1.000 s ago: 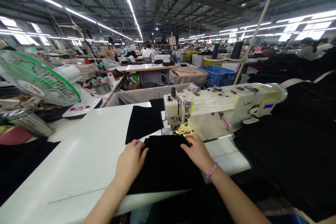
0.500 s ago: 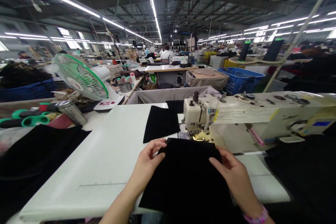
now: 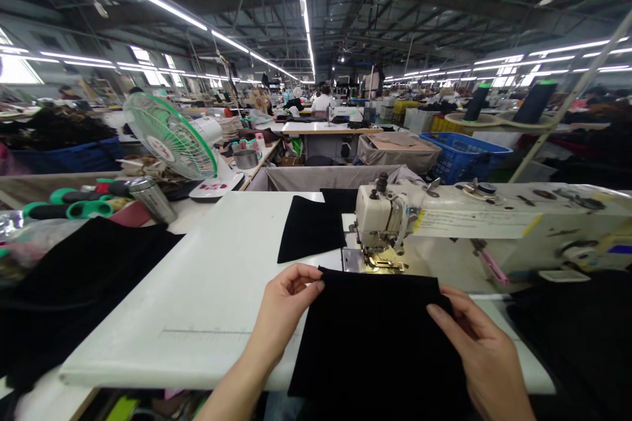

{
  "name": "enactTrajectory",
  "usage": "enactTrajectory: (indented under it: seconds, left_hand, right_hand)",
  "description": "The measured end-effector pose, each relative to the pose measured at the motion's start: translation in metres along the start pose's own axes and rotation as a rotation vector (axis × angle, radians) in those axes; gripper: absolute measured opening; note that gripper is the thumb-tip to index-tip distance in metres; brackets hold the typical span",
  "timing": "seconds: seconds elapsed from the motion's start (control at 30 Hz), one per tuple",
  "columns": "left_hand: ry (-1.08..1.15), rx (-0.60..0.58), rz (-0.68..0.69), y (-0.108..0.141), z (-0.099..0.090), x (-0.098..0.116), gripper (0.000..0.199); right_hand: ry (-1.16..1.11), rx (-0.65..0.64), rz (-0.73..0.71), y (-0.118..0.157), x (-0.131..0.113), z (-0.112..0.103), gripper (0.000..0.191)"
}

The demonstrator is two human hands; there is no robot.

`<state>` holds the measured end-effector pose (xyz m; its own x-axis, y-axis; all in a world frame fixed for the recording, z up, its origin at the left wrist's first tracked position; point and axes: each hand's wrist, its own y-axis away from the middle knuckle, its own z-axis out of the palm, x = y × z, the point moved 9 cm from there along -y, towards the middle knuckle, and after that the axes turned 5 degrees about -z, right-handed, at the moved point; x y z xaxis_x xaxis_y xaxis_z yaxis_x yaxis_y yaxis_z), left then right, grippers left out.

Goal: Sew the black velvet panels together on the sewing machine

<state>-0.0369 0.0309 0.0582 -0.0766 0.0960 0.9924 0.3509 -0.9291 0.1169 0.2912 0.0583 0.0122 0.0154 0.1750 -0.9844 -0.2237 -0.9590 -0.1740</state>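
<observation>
A black fabric panel point(image 3: 380, 335) is stretched between my hands in front of the sewing machine point(image 3: 380, 217). My left hand point(image 3: 291, 296) pinches its upper left corner between thumb and fingers. At the upper right corner, my right hand point(image 3: 476, 335) grips the edge, thumb on top and fingers partly behind. The panel's top edge lies just short of the presser foot point(image 3: 385, 264), and its lower part hangs over the table's front edge. Another black fabric piece point(image 3: 312, 227) rests flat on the white table point(image 3: 197, 289), left of the machine head.
Left of the table lie more black fabric point(image 3: 83, 276), a metal can point(image 3: 152, 198) and several thread spools point(image 3: 89, 209). A fan point(image 3: 172, 138) stands behind them. Dark cloth point(image 3: 577, 329) is heaped at the right. A blue basket point(image 3: 464, 156) sits beyond the machine.
My hands have moved apart, the right one going rightward, and the panel's top edge is now pulled straighter. The camera view has swung slightly left.
</observation>
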Motion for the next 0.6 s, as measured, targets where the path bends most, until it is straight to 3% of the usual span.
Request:
enactTrajectory:
  seconds: [0.27,0.6]
  left_hand:
    - [0.029,0.003,0.025,0.008,0.0,0.006,0.022]
    - [0.041,0.032,0.039,0.009,0.002,0.012,0.023]
  right_hand:
    - [-0.052,0.107,0.16,0.004,0.022,-0.015,0.045]
    - [-0.112,0.055,0.053,0.002,0.004,-0.01,0.04]
